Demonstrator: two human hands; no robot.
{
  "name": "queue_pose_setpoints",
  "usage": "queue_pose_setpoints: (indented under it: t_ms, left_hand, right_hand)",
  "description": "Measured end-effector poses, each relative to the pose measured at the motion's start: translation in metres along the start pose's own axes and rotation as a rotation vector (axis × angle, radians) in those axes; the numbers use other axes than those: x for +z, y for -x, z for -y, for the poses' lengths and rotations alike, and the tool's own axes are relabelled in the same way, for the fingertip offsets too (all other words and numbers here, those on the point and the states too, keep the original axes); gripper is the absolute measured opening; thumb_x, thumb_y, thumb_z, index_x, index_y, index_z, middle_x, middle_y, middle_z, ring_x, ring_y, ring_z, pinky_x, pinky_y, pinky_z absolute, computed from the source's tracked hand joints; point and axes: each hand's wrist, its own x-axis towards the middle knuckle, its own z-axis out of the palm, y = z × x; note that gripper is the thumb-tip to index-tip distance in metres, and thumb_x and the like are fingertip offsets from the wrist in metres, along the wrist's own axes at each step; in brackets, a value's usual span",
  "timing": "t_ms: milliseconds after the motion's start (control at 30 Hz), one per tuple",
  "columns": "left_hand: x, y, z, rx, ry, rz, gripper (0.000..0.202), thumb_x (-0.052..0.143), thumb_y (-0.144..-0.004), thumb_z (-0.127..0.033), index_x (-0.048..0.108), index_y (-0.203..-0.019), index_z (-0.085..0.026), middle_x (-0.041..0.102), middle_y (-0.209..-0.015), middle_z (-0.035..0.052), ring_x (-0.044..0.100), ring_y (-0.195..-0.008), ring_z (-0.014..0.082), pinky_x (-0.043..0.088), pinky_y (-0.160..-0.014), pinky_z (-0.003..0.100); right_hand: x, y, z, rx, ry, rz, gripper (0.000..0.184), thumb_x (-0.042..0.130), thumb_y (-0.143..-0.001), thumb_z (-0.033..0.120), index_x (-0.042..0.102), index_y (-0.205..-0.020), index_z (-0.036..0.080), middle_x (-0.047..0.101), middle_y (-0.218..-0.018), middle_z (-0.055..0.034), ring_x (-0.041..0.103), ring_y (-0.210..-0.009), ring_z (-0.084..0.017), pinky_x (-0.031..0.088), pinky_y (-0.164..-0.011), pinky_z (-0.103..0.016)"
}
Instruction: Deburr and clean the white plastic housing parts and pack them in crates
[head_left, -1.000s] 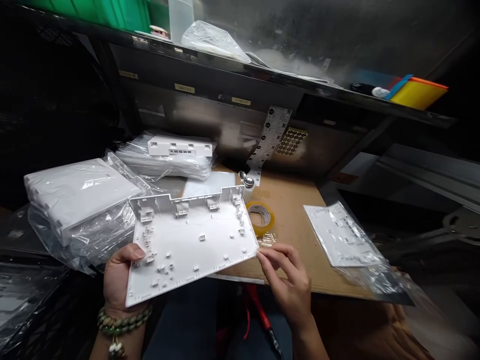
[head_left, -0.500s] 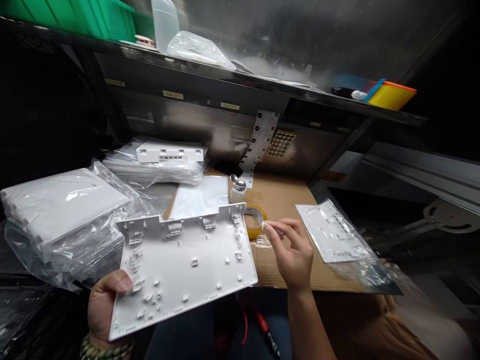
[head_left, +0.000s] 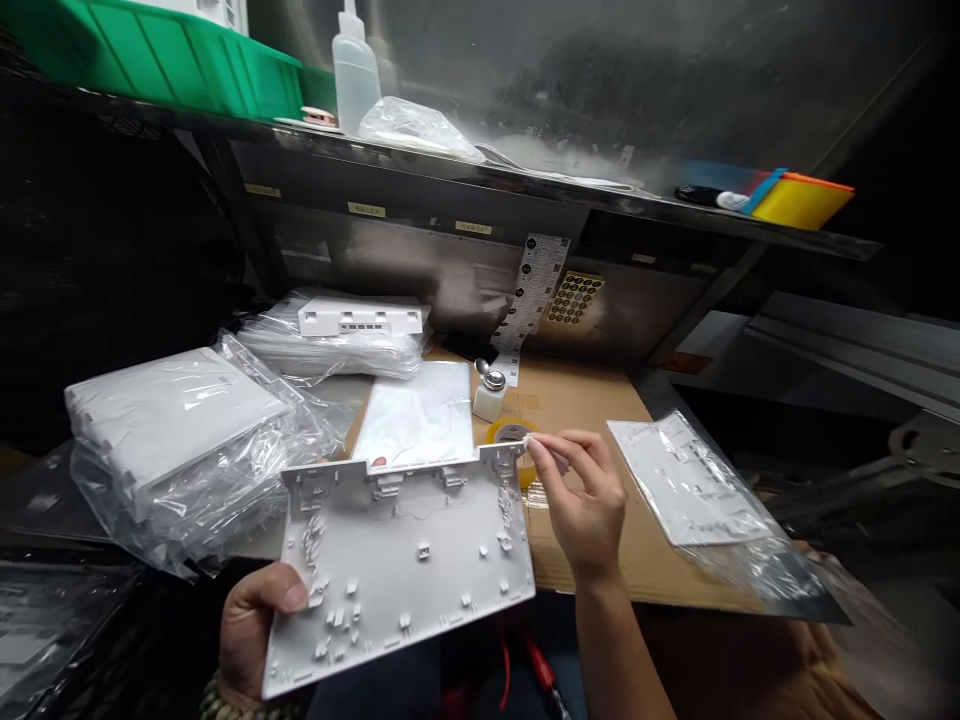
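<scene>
One brown cardboard sheet (head_left: 592,400) lies before us, and at its near edge we appear to be working over the upper right corner of a white plastic panel (head_left: 390,580), so the next move calls for a steady hold and light touch. The panel tilts, its inner face dotted with small clips (head_left: 424,551) and its upper edge stepped; our left hand (head_left: 259,625) grasps its left side, while our right hand (head_left: 590,500) pinches a tiny whitish scrap (head_left: 528,441), too small to identify, at that corner.
</scene>
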Motion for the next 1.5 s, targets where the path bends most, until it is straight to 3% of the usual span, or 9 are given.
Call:
queue_pose_setpoints:
  t_ms: [300,433,567,667,1100,1233,1367,1400,1500]
  left_hand:
    - [0.03,-0.007,0.01,0.007,-0.209,-0.026,0.084,0.06,-0.047,-0.003,0.068,-0.129,-0.017,0.081,-0.095,0.0104,0.076,-0.09,0.0407,0.064,-0.081,0.056]
    - [0.041,-0.008,0.025,0.039,-0.255,-0.088,0.091,0.061,-0.047,-0.002,0.061,-0.136,-0.019,0.079,-0.096,0.0097,0.076,-0.083,0.036,0.064,-0.075,0.051]
    - [0.054,-0.007,0.04,0.058,-0.243,-0.076,0.094,0.064,-0.049,-0.001,0.057,-0.14,-0.023,0.078,-0.095,0.0074,0.075,-0.08,0.0319,0.063,-0.072,0.043]
    - [0.063,0.001,0.044,0.075,-0.27,-0.064,0.097,0.066,-0.053,0.001,0.052,-0.145,-0.026,0.077,-0.096,0.0059,0.075,-0.08,0.0287,0.061,-0.074,0.037]
    - [0.061,0.006,0.04,0.058,-0.236,-0.002,0.088,0.06,-0.057,0.003,0.057,-0.141,-0.023,0.078,-0.097,0.008,0.075,-0.081,0.0305,0.06,-0.073,0.039]
    - [0.057,0.007,0.03,0.077,-0.189,-0.028,0.089,0.056,-0.053,0.002,0.06,-0.139,-0.02,0.079,-0.092,0.0077,0.075,-0.079,0.032,0.061,-0.075,0.045]
    - [0.052,0.006,0.011,0.046,-0.099,0.077,0.091,0.055,-0.048,-0.003,0.061,-0.138,-0.016,0.08,-0.095,0.0102,0.076,-0.086,0.0359,0.059,-0.083,0.051]
    - [0.051,0.007,0.006,0.025,-0.087,0.123,0.089,0.055,-0.049,-0.005,0.061,-0.138,-0.014,0.08,-0.097,0.0114,0.076,-0.088,0.0371,0.058,-0.085,0.052]
    - [0.048,0.01,-0.008,-0.021,-0.088,0.236,0.084,0.058,-0.053,-0.01,0.062,-0.137,-0.011,0.08,-0.102,0.0144,0.075,-0.094,0.0402,0.056,-0.091,0.055]
  right_hand:
    - [-0.004,-0.002,-0.015,-0.022,0.101,-0.038,0.006,0.074,-0.09,0.019,0.078,-0.095,0.019,0.063,-0.088,-0.0013,0.058,-0.072,-0.012,0.05,-0.071,-0.029]
    - [0.005,-0.002,0.021,-0.062,-0.038,-0.052,0.013,0.076,-0.088,0.014,0.077,-0.098,0.021,0.065,-0.093,-0.0022,0.063,-0.083,-0.015,0.052,-0.073,-0.028]
    - [0.026,0.005,0.075,-0.103,-0.213,0.083,0.019,0.072,-0.088,0.009,0.076,-0.102,0.022,0.063,-0.097,-0.0033,0.063,-0.086,-0.014,0.055,-0.072,-0.027]
    - [0.043,0.008,0.097,-0.164,-0.262,0.154,0.021,0.071,-0.089,0.009,0.075,-0.105,0.021,0.063,-0.096,-0.0036,0.063,-0.088,-0.015,0.055,-0.076,-0.029]
    - [0.056,0.008,0.099,-0.217,-0.221,0.17,0.02,0.071,-0.09,0.011,0.075,-0.106,0.021,0.064,-0.094,-0.004,0.063,-0.086,-0.017,0.054,-0.077,-0.031]
    - [0.044,-0.005,0.071,-0.14,-0.149,0.072,0.012,0.071,-0.091,0.016,0.077,-0.1,0.021,0.065,-0.096,-0.0046,0.063,-0.087,-0.016,0.053,-0.077,-0.03]
    - [0.021,-0.023,-0.007,0.014,0.042,-0.122,0.023,0.073,-0.089,0.043,0.08,-0.096,0.022,0.068,-0.094,-0.0052,0.061,-0.08,-0.019,0.049,-0.075,-0.035]
    - [0.018,-0.025,-0.033,0.084,0.156,-0.05,0.031,0.069,-0.088,0.052,0.08,-0.096,0.024,0.07,-0.096,-0.0063,0.061,-0.084,-0.023,0.048,-0.076,-0.038]
    - [0.02,-0.025,-0.105,0.226,0.456,0.38,0.054,0.057,-0.08,0.075,0.084,-0.084,0.027,0.076,-0.093,-0.0093,0.053,-0.084,-0.031,0.042,-0.073,-0.043]
